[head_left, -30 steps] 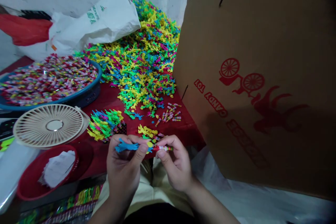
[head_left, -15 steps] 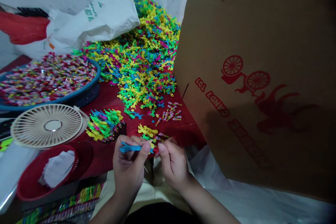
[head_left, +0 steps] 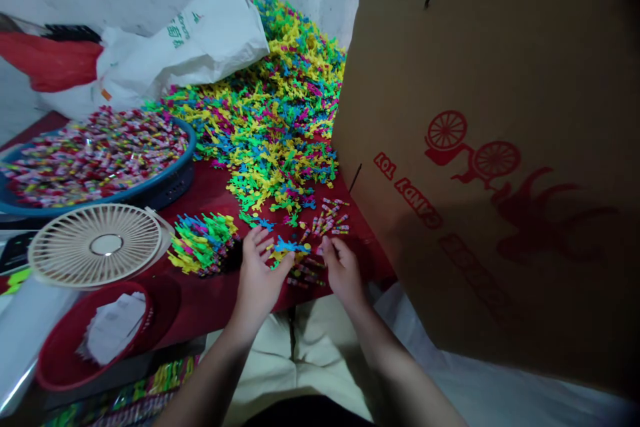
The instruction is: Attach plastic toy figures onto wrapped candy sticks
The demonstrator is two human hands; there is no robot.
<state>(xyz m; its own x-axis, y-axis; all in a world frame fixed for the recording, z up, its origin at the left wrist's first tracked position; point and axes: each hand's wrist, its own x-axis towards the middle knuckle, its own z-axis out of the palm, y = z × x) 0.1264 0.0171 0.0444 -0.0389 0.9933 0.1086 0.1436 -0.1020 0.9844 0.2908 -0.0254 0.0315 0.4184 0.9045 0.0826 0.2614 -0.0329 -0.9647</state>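
Note:
My left hand (head_left: 261,270) has its fingers spread beside a small heap of plastic toy figures; a blue toy figure (head_left: 286,246) lies on top by its thumb. To the right, my right hand (head_left: 344,270) is closed in a pinch at the heap's other side. What sits between its thumb and finger is too small to make out. Wrapped candy tubes (head_left: 306,275) poke out of the heap between the hands. Loose candy tubes (head_left: 327,217) lie just beyond my right hand. Left of my left hand stands a tight bunch of colourful toy figures (head_left: 204,243).
A large pile of toy figures (head_left: 280,120) covers the back of the red table (head_left: 213,190). On the left are a blue basket (head_left: 186,159) full of candies, a white fan (head_left: 95,243) and a red basket (head_left: 47,373) with paper slips. A tall cardboard box (head_left: 395,80) walls off the right.
My hands have come apart and moved forward to the small heap. My left hand has let go of the blue toy figure, which now lies on the heap.

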